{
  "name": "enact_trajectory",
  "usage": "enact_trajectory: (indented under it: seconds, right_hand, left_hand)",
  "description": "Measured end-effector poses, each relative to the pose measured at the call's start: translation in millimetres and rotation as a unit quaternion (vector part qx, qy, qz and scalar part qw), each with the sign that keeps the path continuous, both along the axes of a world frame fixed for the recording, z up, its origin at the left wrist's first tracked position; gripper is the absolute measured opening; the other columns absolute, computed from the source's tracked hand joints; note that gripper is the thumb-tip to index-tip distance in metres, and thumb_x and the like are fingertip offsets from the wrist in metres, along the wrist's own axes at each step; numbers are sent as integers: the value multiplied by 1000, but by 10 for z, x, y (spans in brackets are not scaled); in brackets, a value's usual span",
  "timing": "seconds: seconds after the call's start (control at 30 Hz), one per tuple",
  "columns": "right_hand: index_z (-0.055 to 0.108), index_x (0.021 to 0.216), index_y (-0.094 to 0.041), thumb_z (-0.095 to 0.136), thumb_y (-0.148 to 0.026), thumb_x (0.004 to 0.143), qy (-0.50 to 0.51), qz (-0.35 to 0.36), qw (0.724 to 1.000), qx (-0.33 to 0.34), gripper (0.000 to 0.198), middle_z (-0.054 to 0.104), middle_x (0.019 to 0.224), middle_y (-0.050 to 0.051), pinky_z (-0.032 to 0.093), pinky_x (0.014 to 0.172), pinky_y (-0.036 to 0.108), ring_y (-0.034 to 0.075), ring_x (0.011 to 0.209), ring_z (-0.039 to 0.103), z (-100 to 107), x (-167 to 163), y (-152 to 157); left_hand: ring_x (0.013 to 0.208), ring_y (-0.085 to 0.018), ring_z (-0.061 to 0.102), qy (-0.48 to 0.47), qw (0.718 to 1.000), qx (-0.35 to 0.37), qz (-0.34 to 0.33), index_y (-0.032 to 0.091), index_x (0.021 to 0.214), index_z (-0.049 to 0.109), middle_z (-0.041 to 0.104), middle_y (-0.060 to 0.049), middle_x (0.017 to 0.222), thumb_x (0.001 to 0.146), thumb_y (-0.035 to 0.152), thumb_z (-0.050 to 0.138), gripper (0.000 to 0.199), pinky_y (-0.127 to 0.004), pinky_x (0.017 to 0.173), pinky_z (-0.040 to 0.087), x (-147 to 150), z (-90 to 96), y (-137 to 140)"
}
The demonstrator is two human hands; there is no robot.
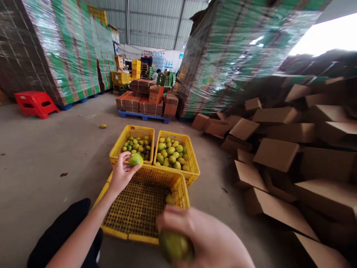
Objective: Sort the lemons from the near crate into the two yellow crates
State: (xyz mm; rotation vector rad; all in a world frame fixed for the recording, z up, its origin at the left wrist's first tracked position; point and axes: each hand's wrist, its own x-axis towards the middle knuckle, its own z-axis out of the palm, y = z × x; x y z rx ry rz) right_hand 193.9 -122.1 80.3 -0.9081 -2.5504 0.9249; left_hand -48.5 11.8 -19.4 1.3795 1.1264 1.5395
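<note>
My left hand (125,169) is closed around a rounded green-yellow fruit (135,159), its fingertips and thumb at the fruit's sides. It is held over the far left corner of the near yellow crate (156,239). Closer to me, my right hand (192,227) is wrapped round a darker green, oval fruit (176,245), blurred by motion, at the near crate's front right corner. Inside that crate a single fruit (169,198) lies against the right wall. Behind it, the left crate (113,152) and the right crate (195,158) hold many green and yellow fruits. The fruit's exact kind is unclear.
Cardboard boxes (276,154) are heaped on the right. Flattened cartons (150,106) sit on a blue pallet (143,116) ahead. A red stool (37,104) and wrapped stacks (75,52) stand left. One yellow fruit (103,126) lies on the floor. A person (156,75) is far back.
</note>
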Motion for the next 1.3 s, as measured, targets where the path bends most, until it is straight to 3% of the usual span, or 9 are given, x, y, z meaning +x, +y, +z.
enact_trajectory:
  seconds: [0.1, 0.2, 0.3, 0.57, 0.83, 0.93, 1.07, 1.17, 1.3]
  right_hand:
    - [58, 111, -25, 75, -37, 70, 133, -147, 980, 1, 47, 68, 106, 5, 55, 83, 37, 22, 93, 65, -349, -47, 618]
    - [57, 103, -24, 74, -39, 71, 212, -394, 893, 45, 39, 67, 101, 6, 53, 86, 45, 26, 92, 65, -843, -85, 964]
    - [57, 103, -23, 80, -42, 66, 252, -478, 841, 31, 47, 67, 98, 8, 54, 79, 47, 28, 86, 66, -1177, -135, 1044]
    - [59, 113, -27, 72, -23, 74, 338, -407, 837, 143, 42, 62, 118, 8, 50, 99, 51, 27, 113, 59, -1207, -366, 983]
    - [67, 115, -33, 72, -19, 76, 338, -379, 844, 173, 43, 57, 118, 6, 50, 102, 50, 26, 118, 54, -1198, -369, 927]
    - [67, 117, -32, 78, -27, 73, 364, -376, 846, 97, 46, 60, 121, 7, 54, 95, 46, 27, 116, 58, -1144, -363, 897]
    - [64, 118, -27, 82, -41, 70, 446, -360, 811, -117, 53, 71, 106, 4, 58, 82, 40, 23, 93, 69, -1083, -374, 863]
    - [65, 105, -24, 77, -54, 72, 500, -343, 763, -225, 47, 72, 85, 1, 58, 64, 35, 20, 70, 68, -1067, -401, 861]
    - [65, 87, -20, 70, -67, 73, 518, -328, 726, -312, 49, 68, 65, 2, 52, 46, 29, 16, 49, 61, -1072, -453, 883]
  left_hand:
    - [83, -20, 73, -10, 1000, -26, -10, 21, 121, 51, 65, -11, 117, 66, 41, 83, 67, -31, 74, 60, 42, 18, -21]
    - [82, -20, 73, 0, 999, -44, -24, 21, 121, 57, 67, -11, 118, 67, 40, 83, 62, -31, 73, 60, 104, 12, -52]
    - [85, -21, 71, 52, 997, -30, -41, 21, 124, 58, 67, -12, 119, 71, 39, 81, 60, -33, 75, 59, 162, -30, -75]
    - [113, -26, 59, 248, 952, 176, -29, 22, 117, 58, 59, -9, 117, 75, 21, 78, 47, -44, 99, 50, 202, -61, -126]
    - [103, -21, 59, 258, 943, 210, -14, 29, 122, 64, 49, -5, 113, 74, 19, 80, 51, -44, 99, 51, 168, -99, -129]
    - [109, -23, 58, 214, 963, 154, -59, 31, 124, 64, 52, -5, 113, 73, 26, 83, 55, -47, 101, 49, 135, -104, -103]
    - [102, -22, 64, 19, 986, -2, -166, 26, 129, 59, 60, -8, 121, 70, 38, 84, 65, -39, 89, 56, 102, -81, -47]
    - [85, -18, 69, -123, 962, -132, -203, 17, 110, 65, 70, -9, 105, 71, 41, 83, 48, -27, 72, 57, 107, -54, -18]
    - [52, -14, 63, -203, 903, -305, -224, 12, 89, 69, 70, -7, 68, 84, 39, 70, 27, -21, 50, 52, 129, -19, -11]
